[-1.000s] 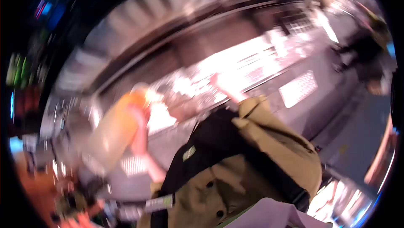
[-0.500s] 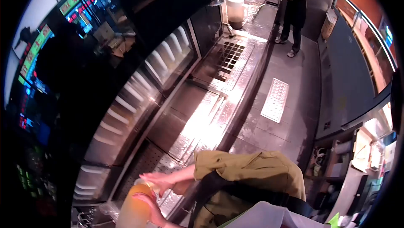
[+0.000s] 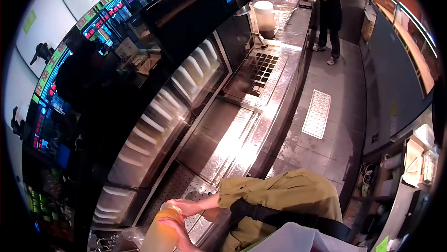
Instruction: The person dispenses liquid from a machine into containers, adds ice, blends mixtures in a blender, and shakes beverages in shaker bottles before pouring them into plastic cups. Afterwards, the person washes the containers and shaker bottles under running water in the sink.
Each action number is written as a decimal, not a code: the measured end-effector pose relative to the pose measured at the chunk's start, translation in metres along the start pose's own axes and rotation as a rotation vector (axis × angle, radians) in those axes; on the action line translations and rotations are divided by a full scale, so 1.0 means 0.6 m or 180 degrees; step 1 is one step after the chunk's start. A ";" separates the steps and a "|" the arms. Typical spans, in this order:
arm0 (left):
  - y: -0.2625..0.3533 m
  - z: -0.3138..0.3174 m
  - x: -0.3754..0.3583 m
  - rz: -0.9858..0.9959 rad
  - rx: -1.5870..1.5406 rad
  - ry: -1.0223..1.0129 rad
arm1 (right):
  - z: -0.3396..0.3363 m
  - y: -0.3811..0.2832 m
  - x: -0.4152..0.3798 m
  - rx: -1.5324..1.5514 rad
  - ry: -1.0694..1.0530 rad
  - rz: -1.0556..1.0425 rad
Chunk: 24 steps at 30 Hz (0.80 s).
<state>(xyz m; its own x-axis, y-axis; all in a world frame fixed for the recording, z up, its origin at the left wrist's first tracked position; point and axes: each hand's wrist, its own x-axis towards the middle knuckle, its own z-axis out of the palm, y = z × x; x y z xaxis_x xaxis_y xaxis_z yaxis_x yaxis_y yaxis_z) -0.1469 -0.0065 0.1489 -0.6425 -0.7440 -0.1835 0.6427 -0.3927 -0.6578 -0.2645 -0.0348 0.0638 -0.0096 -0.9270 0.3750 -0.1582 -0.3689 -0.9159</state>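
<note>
At the bottom of the view stands a tall translucent container (image 3: 159, 239), its upper part orange and its lower part pale. My left hand (image 3: 176, 226) is wrapped around its side near the top. My right hand (image 3: 186, 207) is closed over the container's mouth, and its fingertips meet a pale, clear-edged piece there that I cannot make out fully. Both hands are close together, at the near end of the steel counter. A crumpled clear plastic item (image 3: 133, 235) lies left of the container.
The steel counter (image 3: 253, 147) runs away with a black grid inset (image 3: 264, 68) and a white-lidded bucket (image 3: 264, 17). White-handled dispensers (image 3: 151, 121) line its back. A co-worker (image 3: 326, 10) stands at the far end. A metal floor plate (image 3: 317, 112) lies in the aisle; shelves (image 3: 382, 173) stand right.
The camera view has shifted, so the scene sits further right and lower. My right hand's fingers, stretched over the container's top before, are now more curled around it. My left hand keeps its hold.
</note>
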 end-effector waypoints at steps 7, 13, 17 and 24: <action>-0.001 0.003 -0.006 -0.0014 -0.0022 0.0068 | 0.028 0.060 0.018 0.0082 0.0007 -0.0366; 0.000 0.004 -0.011 -0.0069 -0.0024 0.0171 | 0.044 0.091 0.030 -0.0014 -0.0010 -0.0572; 0.001 0.004 -0.012 -0.0099 -0.0022 0.0207 | 0.053 0.110 0.029 -0.0052 0.0044 -0.0670; 0.003 0.005 -0.019 -0.0128 -0.0081 0.0238 | 0.025 0.062 0.013 0.0004 -0.0133 -0.0331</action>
<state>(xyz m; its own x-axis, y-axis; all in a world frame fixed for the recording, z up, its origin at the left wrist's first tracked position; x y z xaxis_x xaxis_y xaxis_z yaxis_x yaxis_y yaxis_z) -0.1369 -0.0003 0.1522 -0.6975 -0.6851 -0.2101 0.6056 -0.4069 -0.6839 -0.2554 -0.0568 0.0305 0.0479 -0.8858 0.4617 -0.1550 -0.4632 -0.8726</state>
